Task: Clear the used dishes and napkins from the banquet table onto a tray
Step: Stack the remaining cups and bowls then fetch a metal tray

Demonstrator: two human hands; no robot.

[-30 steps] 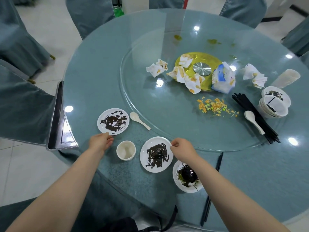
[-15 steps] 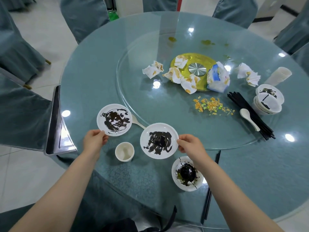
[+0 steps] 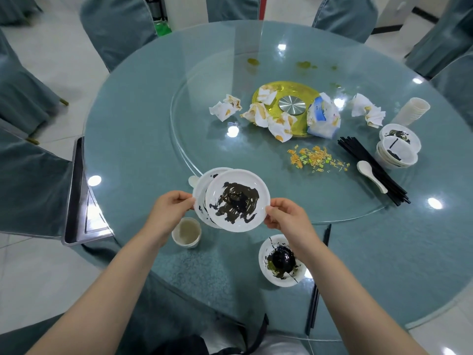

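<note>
My right hand (image 3: 286, 213) pinches the rim of a white plate (image 3: 238, 199) smeared with dark sauce, held above the table. My left hand (image 3: 170, 208) pinches a second smeared plate (image 3: 201, 190), which sits mostly hidden under the first. A small white cup (image 3: 186, 231) stands below them, and a dirty bowl (image 3: 281, 261) lies near the front edge. Crumpled stained napkins (image 3: 276, 121) lie around the yellow hub of the glass turntable. A metal tray (image 3: 76, 198) rests on a chair at the table's left.
Stacked dirty bowls (image 3: 398, 147), a stack of cups (image 3: 414, 111), black chopsticks (image 3: 371, 167) and a white spoon (image 3: 371, 175) lie at the right. Food crumbs (image 3: 314, 158) are scattered on the turntable. A chopstick pair (image 3: 317, 283) lies by my right forearm. Covered chairs ring the table.
Both hands have lifted their plates off the table and brought them together; the right plate now overlaps the left one. The spoon beside the left plate is mostly hidden behind them.
</note>
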